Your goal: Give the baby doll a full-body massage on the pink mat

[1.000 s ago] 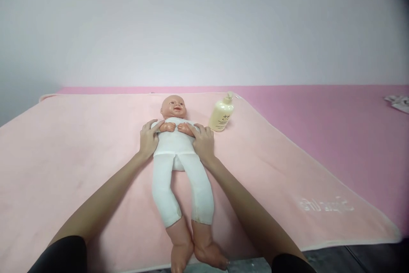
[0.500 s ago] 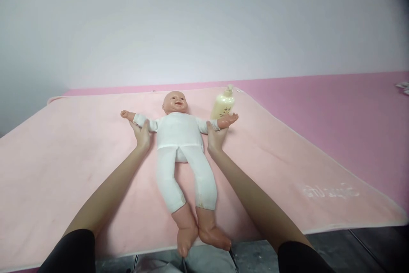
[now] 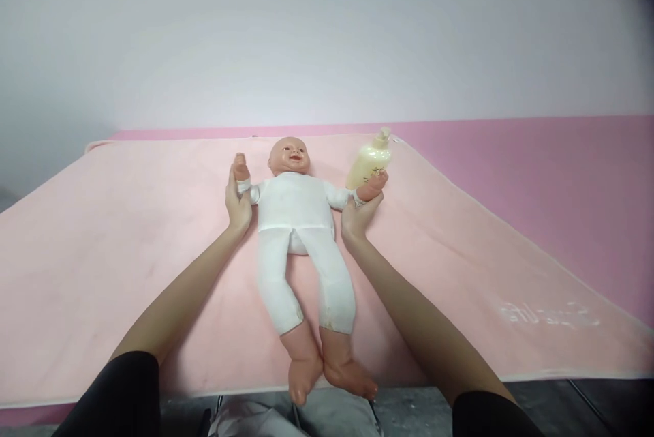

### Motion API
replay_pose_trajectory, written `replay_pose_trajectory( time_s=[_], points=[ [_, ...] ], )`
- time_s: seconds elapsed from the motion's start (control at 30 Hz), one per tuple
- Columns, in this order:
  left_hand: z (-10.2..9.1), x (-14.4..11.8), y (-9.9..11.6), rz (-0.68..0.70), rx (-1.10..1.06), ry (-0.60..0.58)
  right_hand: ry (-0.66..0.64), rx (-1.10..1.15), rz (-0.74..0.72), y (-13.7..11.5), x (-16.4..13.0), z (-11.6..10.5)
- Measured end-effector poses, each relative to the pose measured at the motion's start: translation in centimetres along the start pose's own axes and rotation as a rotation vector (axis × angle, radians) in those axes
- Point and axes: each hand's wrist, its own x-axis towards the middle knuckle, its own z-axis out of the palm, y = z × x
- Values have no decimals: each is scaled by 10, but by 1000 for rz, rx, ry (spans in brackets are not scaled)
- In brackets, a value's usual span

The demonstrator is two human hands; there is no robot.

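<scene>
Pale-pink cloth [image 3: 127, 253] lay before a white wall [image 3: 327, 35]. Both hands [image 3: 238, 208] [image 3: 356, 219] gripped a white-bodied baby doll [image 3: 296, 202] by forearms earlier folded inward.

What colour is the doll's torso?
The doll's torso is white, seen best in the head view.

sleeves [image 3: 122, 396]: black, plain, straight-edged | forearms [image 3: 189, 300]: bare, slender | trousers [image 3: 255, 420]: pale grey, creased

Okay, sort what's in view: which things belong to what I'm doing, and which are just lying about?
In use:
doll
left hand and right hand, each holding a doll arm
pink blanket, under the doll

Apparently just lying about:
pump bottle, held by neither hand
</scene>
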Motion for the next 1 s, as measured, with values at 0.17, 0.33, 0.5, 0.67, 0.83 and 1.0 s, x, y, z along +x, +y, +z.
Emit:
replay_pose_trajectory(
  time_s=[0.17, 0.33, 0.5, 0.67, 0.83, 1.0],
  points=[
    [2, -5, 9, 71, 209, -134, -226, -191, -226, -16, -7, -4],
    [5, -9, 14, 220, 408, -318, -573, -606, -532, -32, -7, -8],
    [4, -8, 11, 267, 464, -348, -629, -739, -616, -34, -5, -8],
    [3, -6, 12, 240, 395, -344, -579, -386, -473, -22, -2, -9],
    [0, -3, 14, 132, 141, -205, -379, -57, -58, -11, 0, -3],
    [-2, 2, -3, -110, -53, 16, -126, 88, 34, -1, 5, 2]
  ],
)
